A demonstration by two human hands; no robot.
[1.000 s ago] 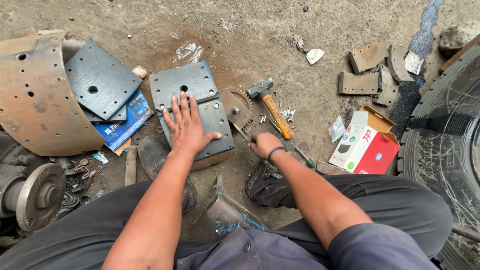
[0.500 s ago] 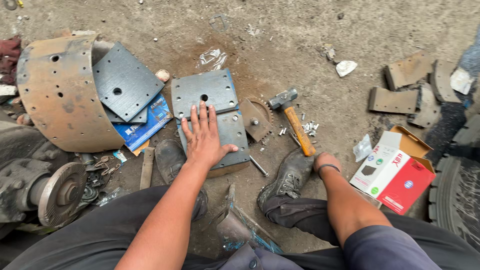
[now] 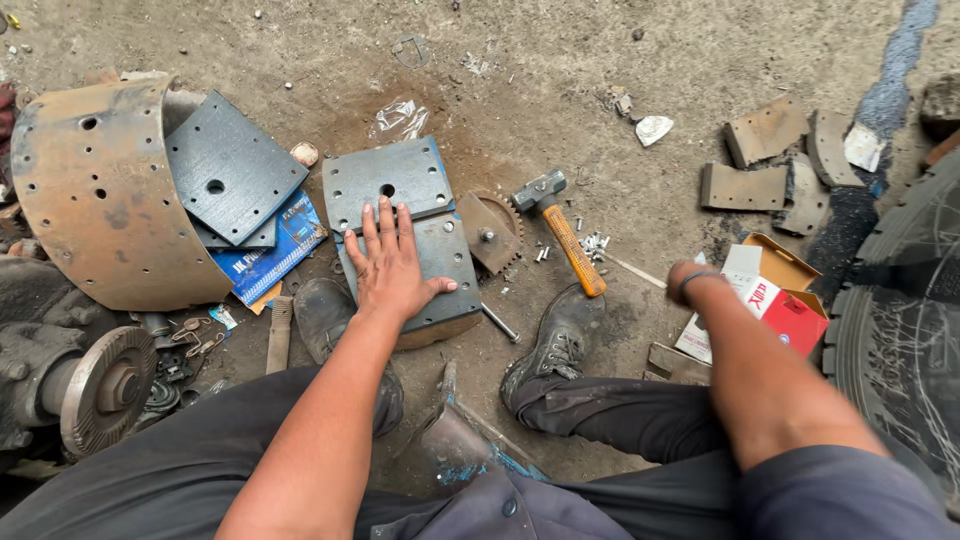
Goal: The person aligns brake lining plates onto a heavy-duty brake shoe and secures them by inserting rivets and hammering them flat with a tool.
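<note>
- The left hand point(image 3: 392, 268) lies flat, fingers spread, palm down on a grey brake lining slab point(image 3: 440, 270) that rests on the dirt floor point(image 3: 560, 60) in front of the person.
- A second grey slab point(image 3: 385, 182) sits just beyond the fingertips, overlapping the far edge of the first; it has one round hole near its middle.
- A third grey slab point(image 3: 232, 168), also with one hole, leans on the rusty curved brake shoe point(image 3: 90, 195) at the left; the edge of a fourth peeks out from under it.
- One blue printed packet point(image 3: 270, 250) lies under those leaning slabs.
- The right hand point(image 3: 688, 277) is down by the open red and white carton point(image 3: 765, 295), wrist banded; its fingers are hidden behind the wrist, so I cannot tell whether they are spread or closed.
- One hammer point(image 3: 560, 230) with an orange handle lies between the two hands, head pointing away.
- One rusty toothed disc point(image 3: 490, 230) touches the right edge of the pressed slab.
- A small scatter of rivets point(image 3: 594, 242) lies beside the hammer handle; too small to count.
- Four worn lining pieces point(image 3: 745, 185) lie in a cluster at the upper right.
- Two dark shoes point(image 3: 555, 335) show, one beside each side of the slab.
- One tyre point(image 3: 900, 320) fills the right edge.
- One wheel hub point(image 3: 105, 385) sits lower left.
</note>
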